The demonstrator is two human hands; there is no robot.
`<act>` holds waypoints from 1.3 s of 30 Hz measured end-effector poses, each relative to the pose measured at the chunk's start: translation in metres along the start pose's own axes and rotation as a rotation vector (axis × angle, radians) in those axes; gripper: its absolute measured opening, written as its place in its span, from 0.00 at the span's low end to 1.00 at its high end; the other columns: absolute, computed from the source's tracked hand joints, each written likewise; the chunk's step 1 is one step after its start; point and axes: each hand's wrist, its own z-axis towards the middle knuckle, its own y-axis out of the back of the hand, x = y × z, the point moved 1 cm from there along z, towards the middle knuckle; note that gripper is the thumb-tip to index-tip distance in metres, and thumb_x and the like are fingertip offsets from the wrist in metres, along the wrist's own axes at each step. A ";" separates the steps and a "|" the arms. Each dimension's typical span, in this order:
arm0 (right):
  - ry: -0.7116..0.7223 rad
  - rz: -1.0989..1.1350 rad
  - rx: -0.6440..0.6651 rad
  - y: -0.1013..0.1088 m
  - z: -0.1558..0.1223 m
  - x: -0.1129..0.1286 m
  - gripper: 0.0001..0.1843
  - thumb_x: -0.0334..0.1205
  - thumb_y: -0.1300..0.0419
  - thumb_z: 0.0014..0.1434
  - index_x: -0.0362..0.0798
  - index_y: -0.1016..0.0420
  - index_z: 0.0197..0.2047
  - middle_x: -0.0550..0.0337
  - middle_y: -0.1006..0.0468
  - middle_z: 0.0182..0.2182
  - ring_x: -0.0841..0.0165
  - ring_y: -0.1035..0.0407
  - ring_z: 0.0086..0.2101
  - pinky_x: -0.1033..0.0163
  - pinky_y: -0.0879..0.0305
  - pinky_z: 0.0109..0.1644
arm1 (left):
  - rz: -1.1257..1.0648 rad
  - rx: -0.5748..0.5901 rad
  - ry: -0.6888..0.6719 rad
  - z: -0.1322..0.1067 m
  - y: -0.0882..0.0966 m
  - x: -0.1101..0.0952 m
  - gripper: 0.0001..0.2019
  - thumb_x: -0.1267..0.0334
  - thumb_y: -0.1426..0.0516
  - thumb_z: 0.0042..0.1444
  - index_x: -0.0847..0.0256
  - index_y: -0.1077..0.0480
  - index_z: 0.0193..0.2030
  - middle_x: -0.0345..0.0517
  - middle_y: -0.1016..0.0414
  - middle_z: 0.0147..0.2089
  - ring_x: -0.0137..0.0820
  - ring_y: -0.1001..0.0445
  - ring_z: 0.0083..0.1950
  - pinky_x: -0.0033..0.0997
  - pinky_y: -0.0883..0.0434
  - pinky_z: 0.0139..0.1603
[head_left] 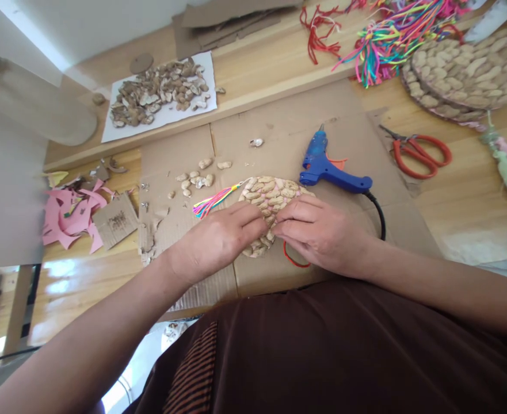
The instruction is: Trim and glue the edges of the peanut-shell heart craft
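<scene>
A round disc covered with peanut shells (264,190) lies on the cardboard in front of me, pink backing showing between the shells. From its upper left edge runs a multicoloured tassel (216,200). My left hand (233,230) and my right hand (317,227) meet over the disc, fingers pinched close together at its middle. Whatever sits between the fingertips is hidden. An orange-red cord loop (295,259) shows at the disc's lower edge, partly under my right hand. Just beyond that hand rests a blue glue gun (333,167).
Orange-handled pliers (421,154) lie to the right. Loose peanut shells (199,178) are left of the disc. White paper (210,86) bears a shell pile at the back. Pink scraps (67,213) lie far left; shell-covered discs (473,72) and colourful tassels (395,43) are at the upper right.
</scene>
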 end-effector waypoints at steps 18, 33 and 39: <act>-0.002 -0.048 -0.007 -0.002 0.002 -0.003 0.11 0.29 0.46 0.65 0.46 0.30 0.30 0.53 0.26 0.33 0.64 0.32 0.38 0.54 0.30 0.49 | 0.271 0.236 -0.527 0.028 0.023 0.013 0.18 0.70 0.58 0.69 0.64 0.26 0.41 0.51 0.26 0.40 0.36 0.30 0.42 0.36 0.31 0.47; -0.036 0.001 0.013 -0.001 0.001 -0.003 0.12 0.32 0.47 0.67 0.47 0.26 0.33 0.54 0.23 0.37 0.64 0.31 0.41 0.53 0.32 0.52 | -0.055 0.056 -0.243 0.008 0.023 0.018 0.13 0.71 0.51 0.67 0.58 0.28 0.51 0.51 0.23 0.46 0.35 0.27 0.51 0.37 0.28 0.53; -0.040 0.024 -0.007 0.000 0.002 -0.002 0.11 0.33 0.46 0.67 0.46 0.25 0.34 0.53 0.22 0.37 0.63 0.30 0.41 0.53 0.31 0.51 | -0.119 -0.310 0.128 -0.015 0.008 0.007 0.08 0.71 0.43 0.63 0.58 0.26 0.46 0.45 0.23 0.43 0.32 0.26 0.46 0.36 0.27 0.50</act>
